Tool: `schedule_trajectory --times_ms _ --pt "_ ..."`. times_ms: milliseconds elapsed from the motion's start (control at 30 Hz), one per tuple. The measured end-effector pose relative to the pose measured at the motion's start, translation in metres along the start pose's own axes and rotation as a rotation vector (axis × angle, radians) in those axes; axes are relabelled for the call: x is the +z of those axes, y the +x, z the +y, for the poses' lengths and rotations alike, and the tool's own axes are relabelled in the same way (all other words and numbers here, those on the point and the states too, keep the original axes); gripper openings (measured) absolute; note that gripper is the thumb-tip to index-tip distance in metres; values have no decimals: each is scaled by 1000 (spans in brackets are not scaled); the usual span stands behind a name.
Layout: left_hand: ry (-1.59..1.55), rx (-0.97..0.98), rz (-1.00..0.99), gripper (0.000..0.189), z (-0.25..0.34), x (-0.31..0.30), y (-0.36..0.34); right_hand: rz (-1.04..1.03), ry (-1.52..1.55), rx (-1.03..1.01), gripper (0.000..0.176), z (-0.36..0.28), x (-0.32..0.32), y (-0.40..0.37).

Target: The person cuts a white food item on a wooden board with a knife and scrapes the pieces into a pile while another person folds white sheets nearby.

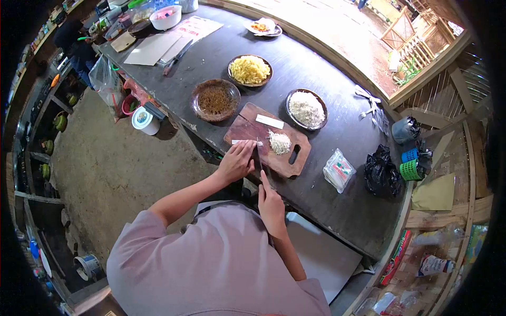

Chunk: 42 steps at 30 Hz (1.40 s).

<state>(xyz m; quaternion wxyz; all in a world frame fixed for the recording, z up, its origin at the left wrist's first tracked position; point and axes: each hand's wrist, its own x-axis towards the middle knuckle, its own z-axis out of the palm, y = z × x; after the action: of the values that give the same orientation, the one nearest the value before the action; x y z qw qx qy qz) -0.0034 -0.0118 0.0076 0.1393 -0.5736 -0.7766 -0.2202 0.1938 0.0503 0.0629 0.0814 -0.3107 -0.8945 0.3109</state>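
A wooden cutting board lies at the table's near edge. My left hand rests on its left end, fingers bent together over a white strip of food that mostly hides beneath them. With my right hand I grip a knife, its blade down on the board right beside my left fingertips. Tiny white shreds lie at the blade. To its right is a small heap of thin white shreds. Another whole white strip lies toward the board's far side.
Beyond the board stand bowls of brown crumbly food, yellow pieces and whitish shreds. To the right are a plastic packet, a black bag and forks. Another knife lies far left.
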Motion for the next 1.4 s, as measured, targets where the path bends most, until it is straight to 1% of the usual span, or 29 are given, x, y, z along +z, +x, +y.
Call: schedule_trajectory --times_ms 67,233,367,433,533,633,767,833,967,1033,1133,1233,1333,1400 --pt "-7 13 25 62 0 1 0 50 104 -37 50 3 0 -6" --pt "-63 -16 31 64 -2 5 -3 25 3 -25 52 -3 15 29" --pt "-31 3 28 64 -3 4 -2 2 -17 -14 51 -1 3 4" --pt "-31 5 6 64 -1 0 -2 31 12 -38 51 2 -1 -9" --pt "-45 4 26 64 -1 2 -3 46 47 -57 51 0 2 2" --pt "-37 -21 13 64 -2 7 -5 69 14 -51 51 -3 16 24" --pt "-59 -15 8 64 -3 4 -3 42 6 -39 51 -8 3 4" --pt "-71 -4 43 63 -2 4 -4 1 23 13 50 -5 -3 -12" --pt "-54 5 46 60 0 4 -4 42 61 -30 51 1 9 7" --pt "-60 -25 39 60 -1 5 -4 62 -10 -60 53 1 18 28" --pt "-21 4 21 59 -2 1 -2 24 -16 -28 53 0 18 22" --pt "-40 2 38 61 -2 0 -3 49 21 -42 50 2 5 -8" --pt "-77 -3 47 64 -3 2 -4 56 62 -49 49 0 3 -8" --pt "-100 -2 53 63 -1 5 -4 70 42 -57 50 1 16 15"
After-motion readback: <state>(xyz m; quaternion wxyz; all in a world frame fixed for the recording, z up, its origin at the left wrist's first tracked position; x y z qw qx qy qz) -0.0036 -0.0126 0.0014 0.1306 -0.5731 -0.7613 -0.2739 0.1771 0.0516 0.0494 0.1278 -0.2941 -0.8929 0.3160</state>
